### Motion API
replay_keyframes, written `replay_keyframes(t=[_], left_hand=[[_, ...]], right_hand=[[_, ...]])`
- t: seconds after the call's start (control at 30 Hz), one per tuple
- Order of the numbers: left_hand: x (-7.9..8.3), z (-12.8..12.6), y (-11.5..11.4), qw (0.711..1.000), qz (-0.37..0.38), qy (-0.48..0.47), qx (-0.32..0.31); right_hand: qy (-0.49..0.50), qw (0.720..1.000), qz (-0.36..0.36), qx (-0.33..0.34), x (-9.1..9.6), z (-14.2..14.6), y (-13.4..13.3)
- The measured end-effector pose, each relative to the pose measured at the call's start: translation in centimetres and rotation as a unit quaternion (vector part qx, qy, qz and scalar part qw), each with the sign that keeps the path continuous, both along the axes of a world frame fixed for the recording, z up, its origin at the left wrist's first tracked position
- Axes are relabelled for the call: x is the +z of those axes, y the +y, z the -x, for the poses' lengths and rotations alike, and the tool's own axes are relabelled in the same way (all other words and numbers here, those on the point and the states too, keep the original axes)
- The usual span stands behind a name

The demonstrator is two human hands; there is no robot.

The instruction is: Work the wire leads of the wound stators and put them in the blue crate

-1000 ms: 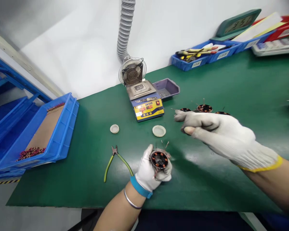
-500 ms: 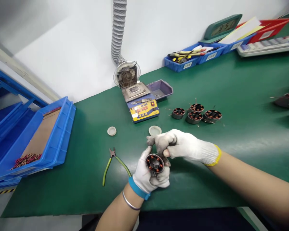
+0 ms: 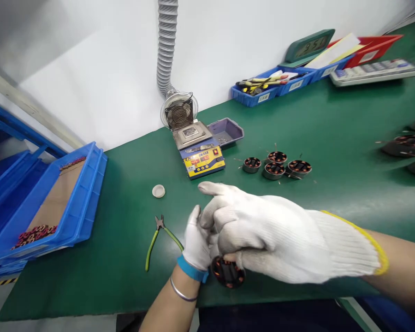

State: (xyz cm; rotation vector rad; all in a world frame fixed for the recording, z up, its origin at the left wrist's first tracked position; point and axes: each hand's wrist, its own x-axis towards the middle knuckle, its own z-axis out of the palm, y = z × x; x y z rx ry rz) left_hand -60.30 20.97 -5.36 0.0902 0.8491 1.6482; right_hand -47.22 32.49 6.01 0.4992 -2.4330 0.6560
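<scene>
A wound motor stator (image 3: 228, 273), a dark ring with copper coils, is close to the camera at the front of the bench. My right hand (image 3: 259, 233), in a white glove with a yellow cuff, has its thumb on the stator's upper edge. Its index finger points left and the other fingers are curled. Behind those fingers is my left hand (image 3: 196, 244), gloved with a blue band, its thumb raised and its other fingers mostly hidden. Green-handled cutting pliers (image 3: 160, 226) lie spread beside the left hand.
Several stators (image 3: 275, 169) stand behind my right hand. A yellow-and-blue heated unit (image 3: 204, 162) sits under a grey duct hose (image 3: 167, 46), by a purple tray (image 3: 228, 131). A small white dish (image 3: 158, 191) and a blue bin (image 3: 97, 184) are left. Dark parts (image 3: 410, 145) lie right.
My right hand has come nearer the camera and now covers the left fingers and the second dish. The stator has moved down and nearer too, below the right hand. The view has shifted slightly.
</scene>
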Motion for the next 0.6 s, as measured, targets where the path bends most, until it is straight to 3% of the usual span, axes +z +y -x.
replay_keyframes(t=[0.1,0.17,0.23,0.3,0.37,0.4,0.47,0.6], left_hand=[[-0.5,-0.2,-0.3,0.989,0.011,0.017,-0.146],[-0.2,-0.1,-0.7,0.982,0.003,0.019,-0.186],[0.7,0.3,-1.1,0.992,-0.025,0.006,-0.121],[1.6,0.8,-1.1,0.997,-0.06,-0.032,0.026],[1.9,1.0,-0.6,0.983,-0.067,-0.065,0.155],[1.8,1.0,-0.3,0.982,-0.055,-0.071,0.169],[0.8,0.8,0.3,0.992,-0.02,-0.063,0.108],[-1.8,0.0,0.6,0.989,-0.003,-0.037,-0.144]], right_hand=[[-0.002,0.998,-0.047,-0.029,0.2,0.0,-0.2],[0.001,0.994,-0.093,-0.057,0.1,-0.1,0.3],[0.011,0.989,-0.123,-0.081,0.3,-0.2,0.7],[0.022,0.987,-0.128,-0.096,0.8,-0.2,0.8],[0.025,0.989,-0.112,-0.095,1.2,0.0,0.7],[0.022,0.991,-0.102,-0.089,1.2,0.1,0.7],[0.011,0.994,-0.08,-0.077,0.8,0.3,1.0],[0.016,0.995,-0.057,-0.084,-1.8,0.2,2.0]])
